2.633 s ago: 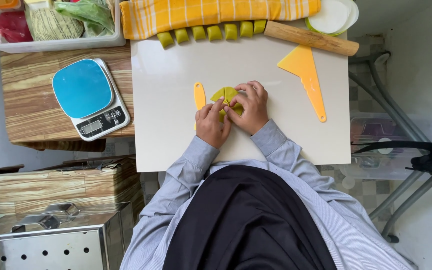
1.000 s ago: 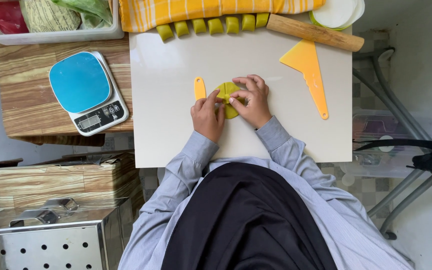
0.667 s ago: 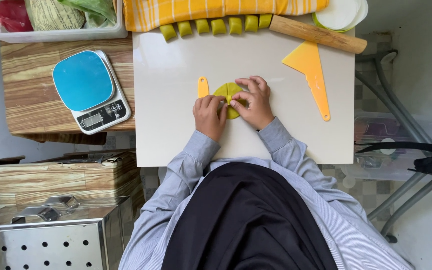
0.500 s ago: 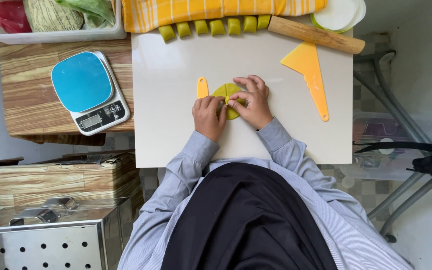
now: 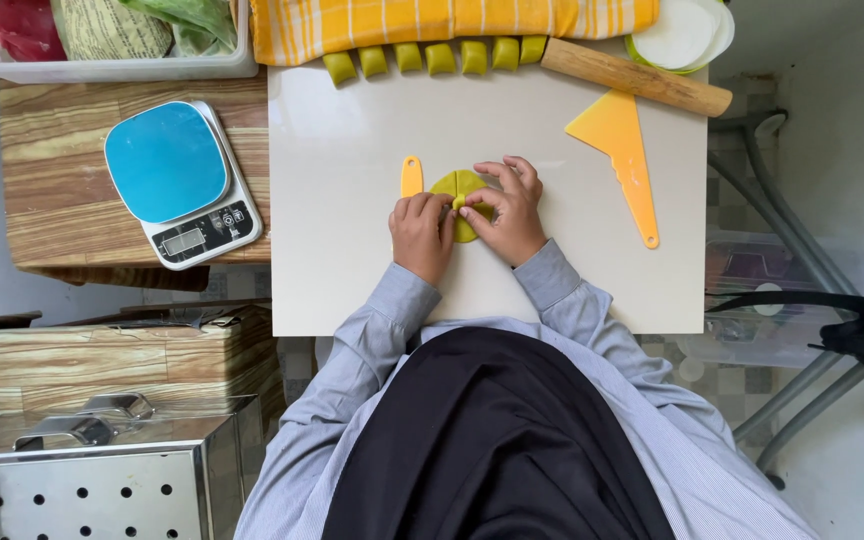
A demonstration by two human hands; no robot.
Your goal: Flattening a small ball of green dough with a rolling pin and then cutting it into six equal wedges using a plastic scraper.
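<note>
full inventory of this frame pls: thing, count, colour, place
dough disc: 1, yellow-green, board centre, pinched by both hands
small spatula: 1, orange, left of disc
dough pieces: 7, yellow-green, row at board's far edge
scraper: 1, orange, board right
rolling pin: 1, wood, far right
striped cloth: 1, yellow, far edge
white board: 1
kitchen scale: 1, blue top, wooden table left
left hand; right hand: on disc
</note>
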